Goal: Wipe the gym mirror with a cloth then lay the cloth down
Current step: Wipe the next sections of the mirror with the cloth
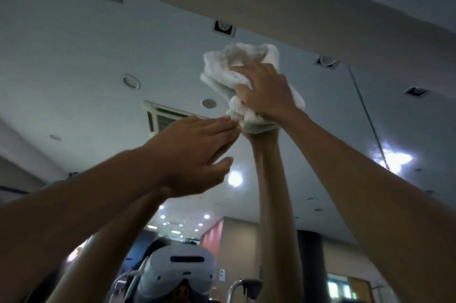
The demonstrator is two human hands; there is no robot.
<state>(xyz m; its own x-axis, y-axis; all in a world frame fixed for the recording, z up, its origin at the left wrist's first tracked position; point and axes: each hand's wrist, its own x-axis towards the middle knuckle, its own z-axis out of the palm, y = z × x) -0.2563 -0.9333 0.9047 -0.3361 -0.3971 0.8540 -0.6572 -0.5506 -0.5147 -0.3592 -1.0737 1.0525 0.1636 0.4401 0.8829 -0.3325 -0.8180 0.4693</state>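
Wiping high on the mirror point(74, 61), both arms at full reach. Gripping the bunched white cloth point(222, 73) with the right hand point(266, 90): fingers point(246, 69) bent into the folds, thumb dug into the side, palm pressing the wad against the glass. Holding nothing in the left hand point(195, 149): fingers point(217, 122) straight and close together, tips at the lower edge of the cloth, just below the right thumb. Touching it or only just beside it, cannot tell.

To do this stroke well, judging from the pose:
- Keep the palm flat, putting cloth rather than knuckle on the glass.
- Spread the wad wider under the fingers instead of leaving it in a lump.
- Sweep in overlapping passes, working down from the top edge just above the fingertips.
- Gather in the loose end below the heel of the right hand, perhaps with the left fingers, to avoid trailing streaks.
- Keep bare fingertips off the glass.

Above the right fingers, a pale beam point(271, 6) capping the mirror. To their right, a thin slanted seam point(365, 110). Reflected in the glass:
- a ceiling vent point(160, 115) just left of the left fingertips;
- ceiling lights point(234, 178) below them;
- a white headset point(180, 268) far below both hands, between the arms.
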